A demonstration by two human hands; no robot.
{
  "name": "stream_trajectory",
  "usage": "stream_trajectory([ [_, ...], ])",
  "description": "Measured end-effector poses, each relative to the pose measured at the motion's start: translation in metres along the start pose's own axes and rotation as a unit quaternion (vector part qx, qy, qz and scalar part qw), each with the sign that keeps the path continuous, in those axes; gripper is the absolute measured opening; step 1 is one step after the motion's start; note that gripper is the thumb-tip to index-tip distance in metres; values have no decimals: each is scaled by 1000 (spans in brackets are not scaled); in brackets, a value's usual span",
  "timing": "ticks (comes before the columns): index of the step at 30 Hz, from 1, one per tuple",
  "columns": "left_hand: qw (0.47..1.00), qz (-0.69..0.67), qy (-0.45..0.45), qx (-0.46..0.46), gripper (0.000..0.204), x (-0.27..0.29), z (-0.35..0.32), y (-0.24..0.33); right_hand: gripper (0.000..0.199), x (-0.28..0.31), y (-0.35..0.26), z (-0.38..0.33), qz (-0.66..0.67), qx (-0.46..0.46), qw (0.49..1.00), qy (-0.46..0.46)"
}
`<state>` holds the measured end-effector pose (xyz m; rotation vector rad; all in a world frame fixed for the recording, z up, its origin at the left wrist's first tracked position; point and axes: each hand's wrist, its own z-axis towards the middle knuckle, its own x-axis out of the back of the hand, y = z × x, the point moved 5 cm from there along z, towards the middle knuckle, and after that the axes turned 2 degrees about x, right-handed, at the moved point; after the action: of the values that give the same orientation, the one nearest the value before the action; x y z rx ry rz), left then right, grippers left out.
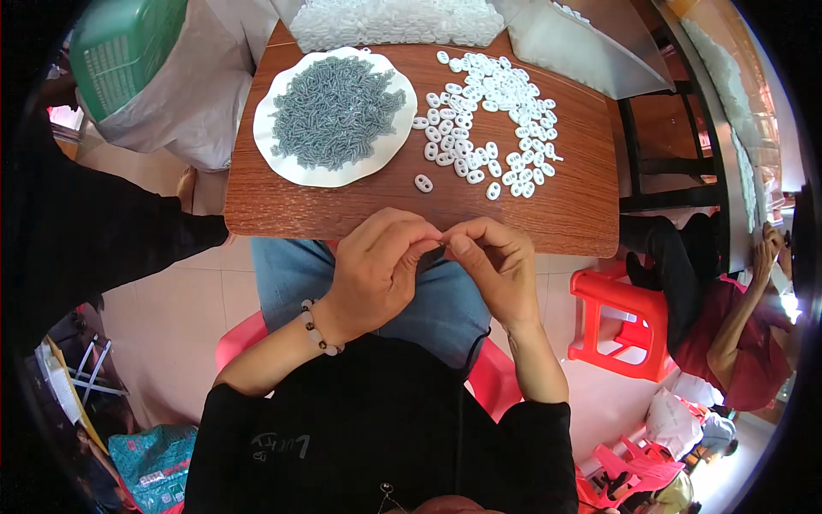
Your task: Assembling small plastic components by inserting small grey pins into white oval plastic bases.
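Note:
My left hand [377, 270] and my right hand [498, 267] meet just off the front edge of the brown wooden table [360, 210]. Thumb and forefinger of each are pinched together, fingertips almost touching. Whatever they hold is too small to make out; only a tiny dark spot shows between them. Beyond my left hand, a white wavy-edged plate [265, 137] carries a heap of small grey-green ribbed pieces [336, 111]. White oval two-holed pieces [501, 83] lie spread at the right of the tabletop. One single oval piece [423, 183] lies apart, nearer my hands.
Clear bags of white pieces [398, 23] line the table's far edge. A green basket [128, 51] in a pale bag stands far left, near a person's dark-clothed leg [128, 218]. A red stool [621, 325] and another seated person [745, 343] are at right.

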<state>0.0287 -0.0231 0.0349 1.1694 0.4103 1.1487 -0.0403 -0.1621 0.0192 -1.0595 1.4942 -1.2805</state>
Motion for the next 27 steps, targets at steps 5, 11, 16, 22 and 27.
stream_trajectory([
  [5, 987, 73, 30, -143, 8, 3, 0, 9, 10, -6, -6, -4, -14, 39, 999, 5],
  [11, 990, 65, 39, -117, 6, 0, 0, 8, 2, -10, -28, -4, -257, 209, 943, 34],
  [16, 1000, 5, 15, 1, 5, -4, -3, -2, 5, -14, -38, -1, -355, 302, 884, 40],
  [22, 952, -200, 7, 230, 12, -6, -8, -30, 15, -6, -6, 1, -9, 21, 1000, 13],
  [27, 940, -225, -5, 254, 13, -3, -9, -36, 17, 8, 1, -3, 14, -39, 999, 35],
])
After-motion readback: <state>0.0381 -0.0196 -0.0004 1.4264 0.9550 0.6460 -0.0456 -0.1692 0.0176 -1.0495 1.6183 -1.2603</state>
